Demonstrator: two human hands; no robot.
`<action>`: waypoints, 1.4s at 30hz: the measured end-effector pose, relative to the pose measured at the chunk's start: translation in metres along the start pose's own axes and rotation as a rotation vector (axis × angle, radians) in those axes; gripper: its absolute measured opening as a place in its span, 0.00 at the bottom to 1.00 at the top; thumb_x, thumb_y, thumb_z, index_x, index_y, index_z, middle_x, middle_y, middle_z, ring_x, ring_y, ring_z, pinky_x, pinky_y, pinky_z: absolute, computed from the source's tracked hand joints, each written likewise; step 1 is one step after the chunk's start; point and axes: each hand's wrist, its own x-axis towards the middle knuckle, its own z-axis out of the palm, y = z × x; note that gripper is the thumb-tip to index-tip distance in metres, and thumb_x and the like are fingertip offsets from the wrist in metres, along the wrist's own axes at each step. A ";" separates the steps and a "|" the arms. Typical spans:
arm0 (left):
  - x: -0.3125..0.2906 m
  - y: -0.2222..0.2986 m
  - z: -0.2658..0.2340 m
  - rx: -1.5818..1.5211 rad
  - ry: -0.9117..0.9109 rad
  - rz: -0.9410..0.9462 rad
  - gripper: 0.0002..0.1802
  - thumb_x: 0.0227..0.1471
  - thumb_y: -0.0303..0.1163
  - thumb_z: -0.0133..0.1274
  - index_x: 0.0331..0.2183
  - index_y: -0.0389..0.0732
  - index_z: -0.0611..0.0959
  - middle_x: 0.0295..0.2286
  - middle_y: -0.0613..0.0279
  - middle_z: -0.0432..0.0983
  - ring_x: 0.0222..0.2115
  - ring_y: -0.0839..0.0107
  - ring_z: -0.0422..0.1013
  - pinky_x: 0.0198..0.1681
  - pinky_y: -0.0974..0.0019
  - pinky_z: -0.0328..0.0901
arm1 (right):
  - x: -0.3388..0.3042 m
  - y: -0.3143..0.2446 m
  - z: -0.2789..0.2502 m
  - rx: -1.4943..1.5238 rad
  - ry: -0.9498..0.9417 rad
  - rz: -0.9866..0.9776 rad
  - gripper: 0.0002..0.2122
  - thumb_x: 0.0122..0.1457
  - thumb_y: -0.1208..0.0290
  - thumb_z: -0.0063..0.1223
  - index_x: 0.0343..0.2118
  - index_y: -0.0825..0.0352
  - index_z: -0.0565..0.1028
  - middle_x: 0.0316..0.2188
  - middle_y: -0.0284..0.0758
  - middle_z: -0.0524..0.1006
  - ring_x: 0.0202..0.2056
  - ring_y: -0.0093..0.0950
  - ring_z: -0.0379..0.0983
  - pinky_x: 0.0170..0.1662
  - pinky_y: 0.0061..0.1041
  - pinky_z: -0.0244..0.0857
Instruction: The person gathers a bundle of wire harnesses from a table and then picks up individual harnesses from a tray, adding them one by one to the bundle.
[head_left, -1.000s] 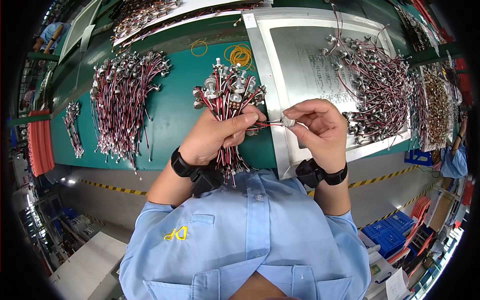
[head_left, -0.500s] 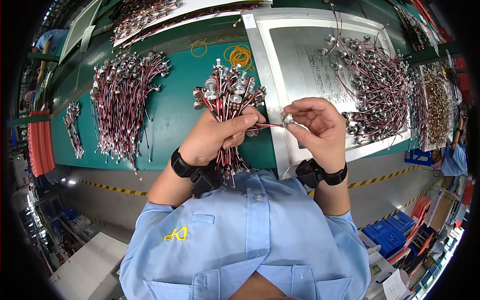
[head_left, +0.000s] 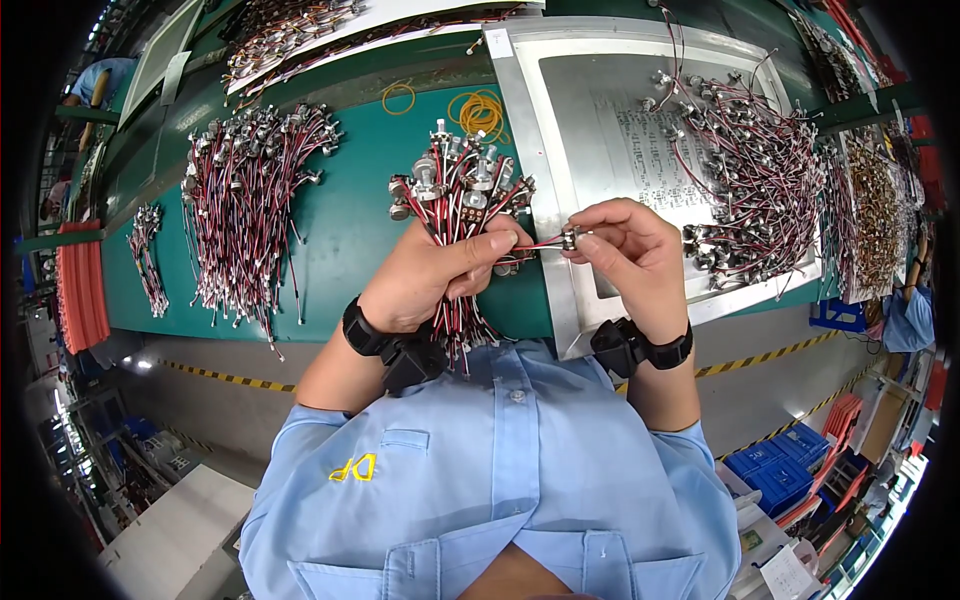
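My left hand point(head_left: 432, 268) is closed around a bundle of wired potentiometers point(head_left: 463, 180), metal bodies upward and red, black and white wires hanging below the fist. Between thumb and fingers of my right hand point(head_left: 632, 260) is the metal end of a single wired potentiometer point(head_left: 570, 240). Its wires run left into my left hand, nearly level. A large pile of wired potentiometers point(head_left: 745, 180) lies on a silver-framed screen point(head_left: 530, 130) beyond my right hand.
On the green mat point(head_left: 350, 220) to the left lie a wide stack of wired potentiometers point(head_left: 245, 200) and a smaller bunch point(head_left: 148, 258). Yellow rubber bands point(head_left: 480, 112) rest behind the held bundle. More wired parts fill a white tray point(head_left: 390, 28) at the back.
My right fingers have turned the single potentiometer, and its metal end now points sideways. The left hand with its bundle has hardly moved.
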 end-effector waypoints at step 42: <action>0.022 -0.008 0.007 -0.384 0.031 0.134 0.11 0.59 0.35 0.44 0.38 0.37 0.73 0.18 0.73 0.57 0.16 0.81 0.54 0.22 0.76 0.52 | -0.105 -0.051 -0.090 0.346 -0.319 -0.499 0.10 0.40 0.82 0.64 0.28 0.71 0.76 0.26 0.41 0.77 0.26 0.27 0.74 0.28 0.19 0.66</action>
